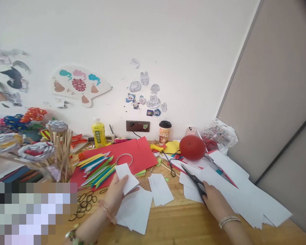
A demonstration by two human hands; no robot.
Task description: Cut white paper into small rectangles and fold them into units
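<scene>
Two bare hands reach over a grainy wooden table (165,219), the left hand (117,187) pinching a thin stack of white paper pieces (126,177), smooth and straight-edged, and the right hand (214,197) clasping the handles of dark scissors (194,177). From the stack, the scissors lie at three o'clock, their slim metal blades pointing toward ten. Larger flat white sheets (135,216) lie near six, just under the left hand; small loose rectangles (161,190) fan out between three and four. Narrow folded coloured strips (99,170) with pointed ends heap up between nine and ten, on matte red paper (148,156), where a thin round hoop (132,160) rests at twelve. A rounded, glossy red balloon (192,147) sits at two, and dark thin loops (84,204) tangle at eight. The left forearm slants toward one o'clock, thumb on top of the stack, fingers beneath; the right forearm angles toward eleven, back of the hand up, fingers curled around the handles
</scene>
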